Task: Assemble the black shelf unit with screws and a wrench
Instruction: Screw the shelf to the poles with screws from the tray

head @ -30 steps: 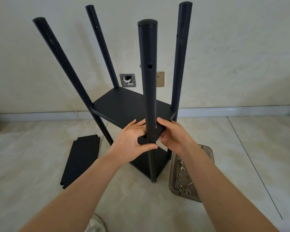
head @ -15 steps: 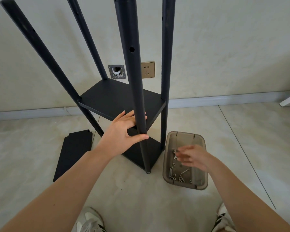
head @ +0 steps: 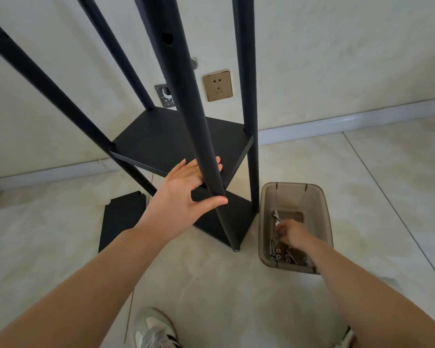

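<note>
- A loose black shelf panel lies flat on the pale tiled floor at the left, just beside the unit's rear left foot.
- The black shelf unit stands on the floor by the wall, four poles rising out of frame, one board fitted at mid-height and another at the base.
- The left hand steadies the nearest pole, fingers stretched behind it and thumb crossing in front, a loose wrap rather than a tight clench.
- A beige wall socket sits on the wall between the near pole and the right rear pole.
- A smoky translucent plastic tray rests on the floor just right of the unit's base, with screws scattered at its near end and a small wrench further in.
- The right hand reaches into the tray, fingers curled down among the hardware; whether they pinch anything cannot be told.
- Two sneakers show at the bottom edge.
</note>
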